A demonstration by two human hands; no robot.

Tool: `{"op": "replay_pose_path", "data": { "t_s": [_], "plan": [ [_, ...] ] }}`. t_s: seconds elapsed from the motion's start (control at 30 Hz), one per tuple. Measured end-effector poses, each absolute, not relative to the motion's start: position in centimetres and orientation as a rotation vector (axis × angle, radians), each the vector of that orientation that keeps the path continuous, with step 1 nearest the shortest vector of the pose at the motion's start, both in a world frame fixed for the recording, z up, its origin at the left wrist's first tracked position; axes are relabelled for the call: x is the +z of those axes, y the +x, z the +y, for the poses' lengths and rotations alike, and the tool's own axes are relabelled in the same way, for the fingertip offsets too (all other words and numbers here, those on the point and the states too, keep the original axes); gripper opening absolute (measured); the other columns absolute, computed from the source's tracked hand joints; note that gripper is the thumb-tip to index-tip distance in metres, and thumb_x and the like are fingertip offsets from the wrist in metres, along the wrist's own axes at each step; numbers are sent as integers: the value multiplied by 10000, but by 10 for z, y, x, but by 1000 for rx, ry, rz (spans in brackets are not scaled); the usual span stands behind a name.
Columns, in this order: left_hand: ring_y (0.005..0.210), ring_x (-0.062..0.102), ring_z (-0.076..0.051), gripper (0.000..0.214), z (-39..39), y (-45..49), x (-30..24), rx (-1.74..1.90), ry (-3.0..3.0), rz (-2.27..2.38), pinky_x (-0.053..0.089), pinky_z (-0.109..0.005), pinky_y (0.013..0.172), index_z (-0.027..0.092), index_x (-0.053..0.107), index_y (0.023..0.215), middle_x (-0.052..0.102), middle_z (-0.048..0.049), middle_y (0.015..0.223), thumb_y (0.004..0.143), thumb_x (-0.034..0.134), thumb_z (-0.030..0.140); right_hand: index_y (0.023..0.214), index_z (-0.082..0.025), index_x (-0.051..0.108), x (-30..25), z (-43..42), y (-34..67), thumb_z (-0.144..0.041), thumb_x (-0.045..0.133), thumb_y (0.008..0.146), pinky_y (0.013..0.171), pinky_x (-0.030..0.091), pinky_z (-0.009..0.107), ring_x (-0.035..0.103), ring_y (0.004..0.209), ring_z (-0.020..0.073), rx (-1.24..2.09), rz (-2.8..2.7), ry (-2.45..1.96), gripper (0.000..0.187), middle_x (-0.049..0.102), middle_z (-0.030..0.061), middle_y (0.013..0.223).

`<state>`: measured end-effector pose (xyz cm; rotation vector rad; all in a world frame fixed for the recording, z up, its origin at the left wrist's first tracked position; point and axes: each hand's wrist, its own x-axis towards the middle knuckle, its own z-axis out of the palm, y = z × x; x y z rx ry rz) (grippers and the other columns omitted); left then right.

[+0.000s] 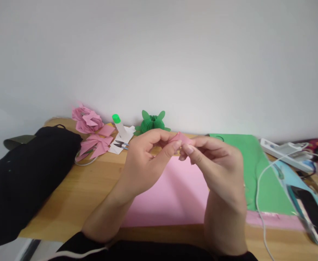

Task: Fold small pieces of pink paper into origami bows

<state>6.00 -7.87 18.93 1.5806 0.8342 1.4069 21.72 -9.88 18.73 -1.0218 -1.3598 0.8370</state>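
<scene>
My left hand [145, 159] and my right hand [215, 166] are raised over the wooden table [74, 195], fingertips meeting in a pinch. Between them sits a small folded piece of pink paper [183, 138], gripped by both hands; most of it is hidden by my fingers. Below the hands a large pink paper sheet [169, 195] lies flat on the table. A green paper sheet [254, 170] lies to its right, partly under my right hand.
A black bag [25, 170] fills the table's left end. At the back stand pink paper flowers [89, 123], folded pink pieces [96, 143], a green-capped glue stick [119, 127], small snips [120, 145] and a green paper ornament [152, 123]. A power strip [286, 152], white cable [262, 181] and phone [311, 212] crowd the right.
</scene>
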Motion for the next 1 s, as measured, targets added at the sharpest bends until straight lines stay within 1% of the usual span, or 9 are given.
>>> {"op": "replay_pose_path", "data": {
  "t_s": [0.07,0.17,0.27,0.4,0.53,0.63,0.77,0.9,1.0],
  "plan": [
    [669,726,-130,106,-78,59,190,1395,1578,815,613,-232,637,196,725,824,758,8,739,895,668,140,793,-209,765,187,-98,218,-252,779,836,507,550,225,688,587,125,839,-1366,-1026,62,767,11,711],
    [674,731,-129,130,-78,59,191,1383,1591,799,619,-225,622,199,727,806,768,11,748,883,667,113,796,-209,763,185,-98,218,-243,787,825,530,557,241,678,585,128,833,-1373,-1028,51,755,4,687],
    [688,743,-133,140,-78,60,192,1383,1563,788,629,-223,636,194,727,791,776,11,757,870,676,91,812,-220,763,185,-99,218,-224,769,842,564,553,251,677,615,127,814,-1396,-1008,31,762,1,722],
    [690,749,-125,120,-77,63,193,1390,1457,705,644,-227,676,193,756,827,780,13,753,871,691,102,805,-233,754,184,-100,217,-190,752,856,612,536,258,674,666,125,786,-1343,-984,67,757,-8,752],
    [716,753,-134,110,-81,70,191,1409,1395,670,633,-224,663,196,766,815,789,2,802,795,767,88,793,-241,758,184,-101,215,-208,757,857,554,498,259,626,602,123,771,-1242,-960,72,721,-14,679],
    [710,732,-119,158,-86,76,189,1527,1335,637,630,-227,664,218,772,795,780,16,807,765,787,63,809,-262,771,185,-102,213,-215,751,867,568,511,267,636,621,125,767,-1201,-886,78,724,-15,700],
    [717,712,-93,226,-88,82,186,1598,1305,550,624,-200,665,289,808,859,765,52,778,785,795,75,832,-267,776,186,-107,208,-212,754,867,584,531,270,658,655,132,759,-1212,-855,69,746,-6,752],
    [669,696,-75,168,-86,84,181,1695,1258,393,627,-179,616,265,815,888,751,39,763,805,804,119,860,-255,770,185,-108,204,-193,745,873,594,550,260,663,668,127,722,-1251,-777,68,741,-11,753],
    [715,697,-73,132,-87,84,178,1761,1269,377,617,-169,650,256,814,894,750,24,771,813,811,152,905,-245,774,183,-109,200,-167,732,883,630,556,246,660,700,114,691,-1263,-709,92,742,-8,783]
  ]
}}
